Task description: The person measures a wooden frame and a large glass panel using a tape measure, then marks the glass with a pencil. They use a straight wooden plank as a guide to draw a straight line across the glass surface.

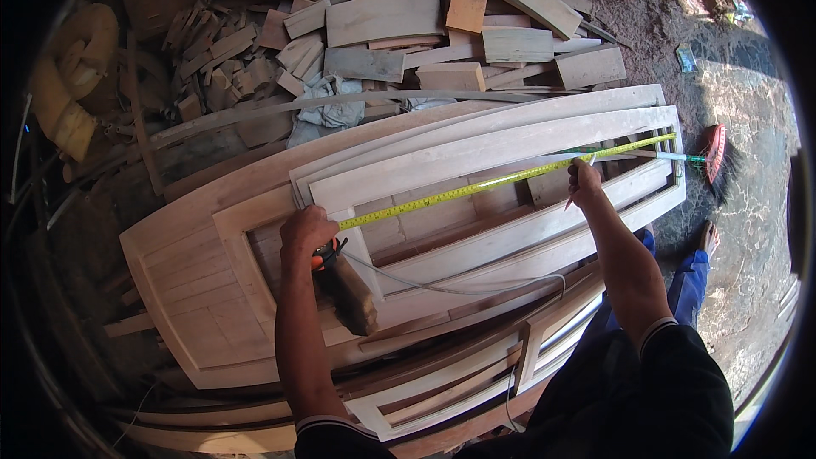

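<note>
Presently, left hand [308, 227] is gripping one orange-and-black tape case [322, 257], around 9 o'clock. Right hand [584, 183], near 3 o'clock, is curling its fingers around one thin stick [569, 202], touching the yellow blade [476, 190]. Left forearm is pointing toward 12, right forearm leaning toward 11. One blade is running between 2 and 3 o'clock over a light wooden frame [493, 148]; one red broom head [716, 153] is showing toward 3.
</note>
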### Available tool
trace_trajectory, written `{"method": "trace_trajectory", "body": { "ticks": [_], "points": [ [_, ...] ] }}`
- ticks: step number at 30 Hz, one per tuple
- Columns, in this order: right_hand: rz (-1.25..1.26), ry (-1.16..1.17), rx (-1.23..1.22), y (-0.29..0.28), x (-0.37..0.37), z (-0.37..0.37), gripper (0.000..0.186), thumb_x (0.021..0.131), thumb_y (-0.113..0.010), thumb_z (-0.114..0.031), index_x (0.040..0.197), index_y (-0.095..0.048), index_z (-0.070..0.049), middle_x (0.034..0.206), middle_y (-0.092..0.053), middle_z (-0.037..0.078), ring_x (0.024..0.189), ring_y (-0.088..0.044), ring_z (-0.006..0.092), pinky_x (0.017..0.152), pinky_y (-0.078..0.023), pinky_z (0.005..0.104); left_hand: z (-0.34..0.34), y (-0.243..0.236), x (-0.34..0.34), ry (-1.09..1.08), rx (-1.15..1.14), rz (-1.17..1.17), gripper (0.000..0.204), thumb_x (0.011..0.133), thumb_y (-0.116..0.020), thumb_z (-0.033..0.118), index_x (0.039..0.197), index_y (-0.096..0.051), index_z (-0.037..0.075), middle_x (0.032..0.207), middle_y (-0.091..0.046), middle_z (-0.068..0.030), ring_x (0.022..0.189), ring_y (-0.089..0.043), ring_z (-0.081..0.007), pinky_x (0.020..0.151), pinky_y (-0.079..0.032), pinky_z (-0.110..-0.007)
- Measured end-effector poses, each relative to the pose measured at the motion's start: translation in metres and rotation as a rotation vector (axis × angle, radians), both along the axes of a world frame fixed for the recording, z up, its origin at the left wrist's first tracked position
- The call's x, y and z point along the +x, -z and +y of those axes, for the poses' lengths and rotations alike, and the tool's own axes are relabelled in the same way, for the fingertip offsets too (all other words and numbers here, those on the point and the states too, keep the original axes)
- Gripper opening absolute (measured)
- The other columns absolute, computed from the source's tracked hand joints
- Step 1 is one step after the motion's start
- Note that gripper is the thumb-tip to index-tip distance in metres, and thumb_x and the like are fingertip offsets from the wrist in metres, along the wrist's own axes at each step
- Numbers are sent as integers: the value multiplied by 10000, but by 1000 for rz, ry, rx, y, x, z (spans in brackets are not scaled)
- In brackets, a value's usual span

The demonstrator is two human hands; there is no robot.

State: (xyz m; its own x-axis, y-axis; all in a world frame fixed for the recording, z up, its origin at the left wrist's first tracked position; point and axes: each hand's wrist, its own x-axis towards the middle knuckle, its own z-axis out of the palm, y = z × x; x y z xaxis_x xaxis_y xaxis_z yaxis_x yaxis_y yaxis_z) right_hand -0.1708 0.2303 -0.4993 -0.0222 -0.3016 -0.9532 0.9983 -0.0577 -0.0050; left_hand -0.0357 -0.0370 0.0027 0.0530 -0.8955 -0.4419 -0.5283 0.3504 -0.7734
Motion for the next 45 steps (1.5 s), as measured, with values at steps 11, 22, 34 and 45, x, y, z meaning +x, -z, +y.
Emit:
{"method": "trace_trajectory", "body": {
  "ticks": [11, 22, 34, 45],
  "points": [
    [12, -14, 8, 3, 1, 1, 204, 954, -637, -269, 841, -569, -114, 683, -516, -22, 504, -394, 81, 416, -286, 262, 2, -1, 0, 12, -9, 14, 340, 761, -642, 304, 1003, -754, 93, 1028, -738, -164, 996, -706, -341, 882, -542, -439],
    [7, 68, 14, -11, -5, 5, 153, 932, -648, -235, 863, -593, -110, 659, -520, -15, 472, -385, 92, 409, -282, 282, -5, -1, 10, 18, 11, 11, 328, 764, -637, 303, 976, -750, 81, 995, -742, -162, 962, -713, -347, 867, -551, -444],
    [348, 454, 226, -53, -140, 206, 165, 836, -617, -221, 795, -595, -62, 662, -491, 26, 506, -402, 138, 430, -284, 333, 94, 10, -72, -387, 634, 510, 230, 1001, -559, 216, 833, -594, 64, 531, -509, -70, 349, -406, -158, 338, -322, -333],
    [671, 672, 495, -105, -244, 614, 275, 862, -635, -324, 801, -655, -57, 689, -604, 56, 571, -548, 150, 473, -425, 332, 452, 168, -146, -600, 1437, 617, 365, 1015, -568, 319, 1174, -638, -2, 829, -714, -147, 645, -692, -238, 544, -564, -355]
  ]
}}
